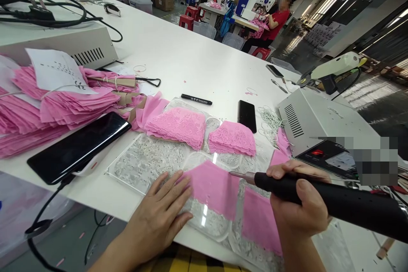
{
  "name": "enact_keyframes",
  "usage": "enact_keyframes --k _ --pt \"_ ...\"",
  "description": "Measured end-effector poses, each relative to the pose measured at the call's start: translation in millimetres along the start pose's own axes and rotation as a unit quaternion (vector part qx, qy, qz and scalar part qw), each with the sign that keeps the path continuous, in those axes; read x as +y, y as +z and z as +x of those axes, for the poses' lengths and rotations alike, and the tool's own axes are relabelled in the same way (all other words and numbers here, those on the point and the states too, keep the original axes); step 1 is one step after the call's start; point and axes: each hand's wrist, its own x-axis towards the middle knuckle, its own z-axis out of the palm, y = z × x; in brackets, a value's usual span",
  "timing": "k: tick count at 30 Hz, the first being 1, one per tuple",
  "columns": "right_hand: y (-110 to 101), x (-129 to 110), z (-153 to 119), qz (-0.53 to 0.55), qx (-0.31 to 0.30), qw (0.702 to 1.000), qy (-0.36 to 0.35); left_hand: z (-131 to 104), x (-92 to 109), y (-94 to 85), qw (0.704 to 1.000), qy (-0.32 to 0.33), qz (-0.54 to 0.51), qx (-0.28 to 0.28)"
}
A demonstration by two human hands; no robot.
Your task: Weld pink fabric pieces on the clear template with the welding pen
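Observation:
My left hand (164, 212) lies flat, fingers spread, on a clear template board (146, 161) and the left edge of a pink fabric piece (213, 187). My right hand (299, 199) is wrapped round a black handheld tool (338, 199). Its metal tip is at the upper right part of that pink piece. Another pink piece (259, 221) lies to the right, close to my right hand. Behind them, two stacks of pink lace pieces, a larger one (178, 125) and a smaller one (232, 137), rest on the board.
Pink fabric bundles (73, 106) and a large black phone (79, 146) are at left. A marker (196, 99), a smaller phone (247, 116) and a grey box (325, 119) lie beyond the board. A person in red (277, 23) sits at a sewing machine farther back.

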Motion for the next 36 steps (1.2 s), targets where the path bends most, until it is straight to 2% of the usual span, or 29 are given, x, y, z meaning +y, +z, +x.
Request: enact_keyframes --k 13,18,26,36 --pt "0.9 -1.4 -0.2 -0.009 -0.016 1.000 -0.003 -1.8 -1.4 0.3 1.000 0.008 0.012 -0.005" --pt "8.0 -1.1 -1.2 0.014 -0.014 1.000 0.009 -0.5 -0.2 0.2 1.000 -0.005 0.000 0.009" --pt "20.0 3.4 -3.1 0.039 -0.049 0.998 0.025 -1.5 -0.1 0.3 1.000 -0.002 0.003 0.011" --pt "22.8 3.5 -5.4 0.019 -0.043 0.999 0.023 -2.2 -0.2 -0.1 1.000 -0.001 0.017 0.009"
